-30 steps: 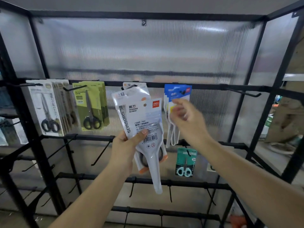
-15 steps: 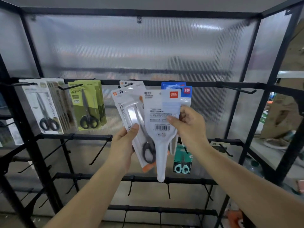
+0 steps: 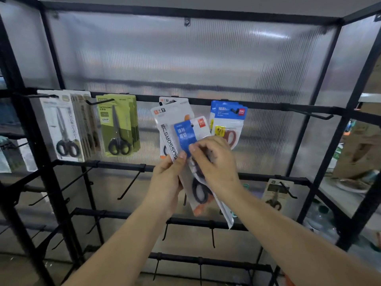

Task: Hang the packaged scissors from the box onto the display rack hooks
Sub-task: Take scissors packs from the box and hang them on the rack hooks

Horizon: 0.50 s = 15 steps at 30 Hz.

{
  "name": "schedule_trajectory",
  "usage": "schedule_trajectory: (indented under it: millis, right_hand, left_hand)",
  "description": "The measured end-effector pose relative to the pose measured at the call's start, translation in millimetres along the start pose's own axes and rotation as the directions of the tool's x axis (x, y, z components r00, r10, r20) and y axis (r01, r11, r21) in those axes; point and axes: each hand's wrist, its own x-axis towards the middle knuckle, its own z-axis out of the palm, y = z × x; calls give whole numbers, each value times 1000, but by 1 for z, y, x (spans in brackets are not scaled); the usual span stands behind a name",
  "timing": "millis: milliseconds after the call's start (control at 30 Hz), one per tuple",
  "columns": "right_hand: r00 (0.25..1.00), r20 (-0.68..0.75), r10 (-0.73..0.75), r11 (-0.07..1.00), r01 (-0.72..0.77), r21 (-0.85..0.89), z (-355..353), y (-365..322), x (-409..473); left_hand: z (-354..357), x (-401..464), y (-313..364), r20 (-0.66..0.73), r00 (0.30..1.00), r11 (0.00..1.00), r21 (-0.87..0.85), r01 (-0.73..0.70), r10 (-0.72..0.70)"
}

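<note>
Gripping white pack (image 3: 168,122), left hand (image 3: 167,180); right hand (image 3: 214,162) fingers pinching blue-labelled pack (image 3: 185,135).

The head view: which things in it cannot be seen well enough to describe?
- The box: not in the head view at all.
- Held blue-label packet: its lower part is covered by the right hand; the small print is blurred.
- White packet in the left hand: partly behind the blue one.
- Lower right packet: too dim and small.
</note>
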Motion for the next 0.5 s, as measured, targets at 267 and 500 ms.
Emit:
schedule_trajectory:
  millis: [267, 500]
  right_hand:
    - [992, 73, 104, 993, -108, 50, -2, 10, -1]
    - [967, 149, 208, 945, -238, 223, -16, 5, 4]
  left_hand:
    - [-10, -5, -2, -44, 999, 1000, -20, 16, -16]
    - [-6, -5, 5, -11, 1000, 1000, 21, 10, -10]
